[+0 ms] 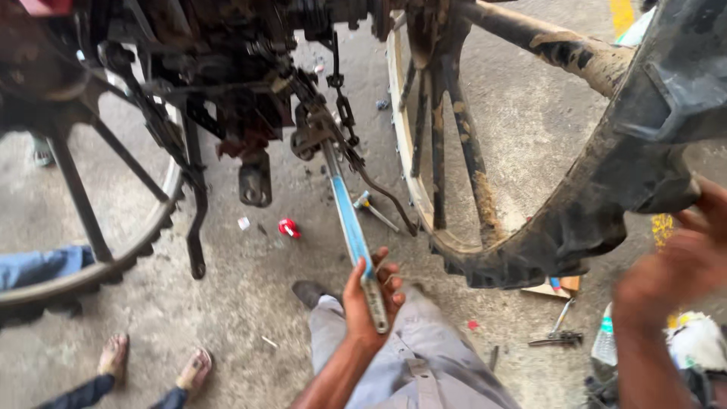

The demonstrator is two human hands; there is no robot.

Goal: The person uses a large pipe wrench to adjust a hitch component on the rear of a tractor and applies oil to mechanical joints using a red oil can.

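Grease and dried mud coat the underside of a machine that fills the top of the head view. One long wrench (pixel 354 235) with a pale blue shaft runs from a dark fitting (pixel 312 136) under the machine down to the left hand (pixel 369 299). The left hand's fingers are wrapped around the wrench's lower end, gripping it; the upper end sits on the fitting, though the exact contact is hard to make out. The right hand (pixel 678 269) is raised at the right edge, blurred, just beside the tyre; whether its fingers are open or closed I cannot tell.

Two large wheels are in view: one tyre (pixel 606 204) with a mud-caked spoked rim on the right, and one darker wheel (pixel 98 250) on the left. One rusty axle tube (pixel 560 49) crosses the top right. One short chain (pixel 342 106) hangs from the machine near the fitting.

On the concrete floor (pixel 250 303) lie one small red cap (pixel 288 227), one small white piece (pixel 244 223), one short tool with a pale handle (pixel 372 210) just beside the wrench, and one pair of pliers (pixel 559 329) near the tyre. One clear plastic bottle (pixel 604 341) stands at the lower right.

The person's own grey trouser leg (pixel 424 348) ends in one dark shoe (pixel 309 292). Two bare feet in sandals (pixel 155 363) belong to another person at the lower left, and a blue-clad leg (pixel 38 266) shows at the left edge.
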